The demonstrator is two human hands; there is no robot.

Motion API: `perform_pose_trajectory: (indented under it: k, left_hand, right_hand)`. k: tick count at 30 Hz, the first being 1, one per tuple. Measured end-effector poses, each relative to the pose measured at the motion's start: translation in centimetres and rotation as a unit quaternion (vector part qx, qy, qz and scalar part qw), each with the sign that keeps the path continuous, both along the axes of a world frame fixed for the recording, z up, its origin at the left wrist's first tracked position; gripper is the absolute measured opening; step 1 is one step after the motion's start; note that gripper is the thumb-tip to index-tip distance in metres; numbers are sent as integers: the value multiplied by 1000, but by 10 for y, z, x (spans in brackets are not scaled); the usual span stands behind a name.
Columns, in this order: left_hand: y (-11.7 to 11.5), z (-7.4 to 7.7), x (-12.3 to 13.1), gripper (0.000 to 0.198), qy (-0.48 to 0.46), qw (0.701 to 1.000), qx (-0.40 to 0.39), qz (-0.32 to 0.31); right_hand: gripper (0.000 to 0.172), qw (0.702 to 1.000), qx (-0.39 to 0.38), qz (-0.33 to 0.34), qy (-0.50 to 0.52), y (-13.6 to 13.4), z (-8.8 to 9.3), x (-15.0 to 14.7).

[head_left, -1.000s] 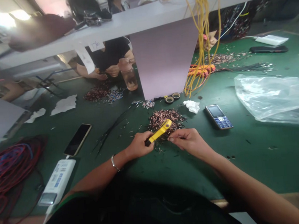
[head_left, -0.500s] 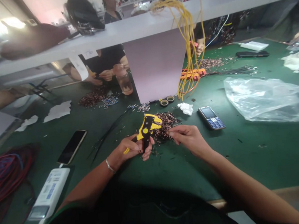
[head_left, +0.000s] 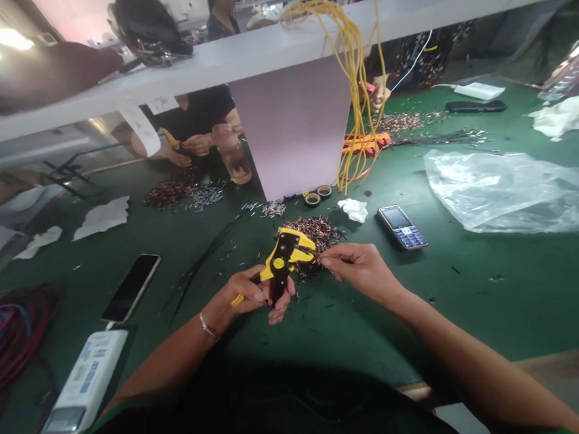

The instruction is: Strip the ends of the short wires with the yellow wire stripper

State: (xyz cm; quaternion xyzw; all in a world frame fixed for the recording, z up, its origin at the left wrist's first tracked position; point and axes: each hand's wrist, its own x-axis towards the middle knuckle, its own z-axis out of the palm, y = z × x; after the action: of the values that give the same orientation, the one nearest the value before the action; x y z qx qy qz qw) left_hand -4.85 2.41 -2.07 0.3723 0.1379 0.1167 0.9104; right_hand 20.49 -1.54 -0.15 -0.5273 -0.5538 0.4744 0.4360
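Observation:
My left hand (head_left: pixel 246 297) grips a yellow-and-black self-adjusting wire stripper (head_left: pixel 283 256), with its jaws pointing away from me. My right hand (head_left: pixel 356 268) reaches toward the jaws, its fingertips pinched together. Anything between them is too small to tell. Just beyond both hands lies a pile of copper-ended wire scraps (head_left: pixel 316 235) on the green work mat (head_left: pixel 476 296), with short black wire bits scattered around my hands.
A smartphone (head_left: pixel 131 288) and white power unit (head_left: pixel 84 380) lie left, a keypad phone (head_left: pixel 401 227) and plastic bag (head_left: pixel 508 193) right. A white shelf (head_left: pixel 158 73) with hanging yellow cables (head_left: pixel 354 85) spans the mat. Beyond it, a co-worker's hands (head_left: pixel 188 145) work.
Compared with one second ago, my left hand has turned the stripper from lying sideways to jaws-forward. My view has shifted slightly. Little differs from half a second ago.

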Motion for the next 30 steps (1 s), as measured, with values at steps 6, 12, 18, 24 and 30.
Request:
perform_pose_trajectory:
  k: [6, 12, 18, 24, 30]
  left_hand:
    - [-2, -2, -1, 46, 7, 1000, 13, 14]
    - [-2, -1, -2, 42, 18, 999, 21, 20]
    - [-2, 0, -1, 38, 22, 999, 25, 21]
    - [-4, 0, -2, 35, 30, 999, 28, 35]
    - [-5, 3, -1, 28, 45, 997, 31, 61]
  right_hand:
    - [19, 1000, -1, 10, -6, -1, 0, 0]
    - [20, 1000, 3, 5, -7, -2, 1, 0]
    - [20, 1000, 1, 5, 0, -2, 2, -1]
    - [19, 1000, 4, 0, 1, -2, 1, 0]
    - [20, 1000, -2, -1, 1, -2, 1, 1]
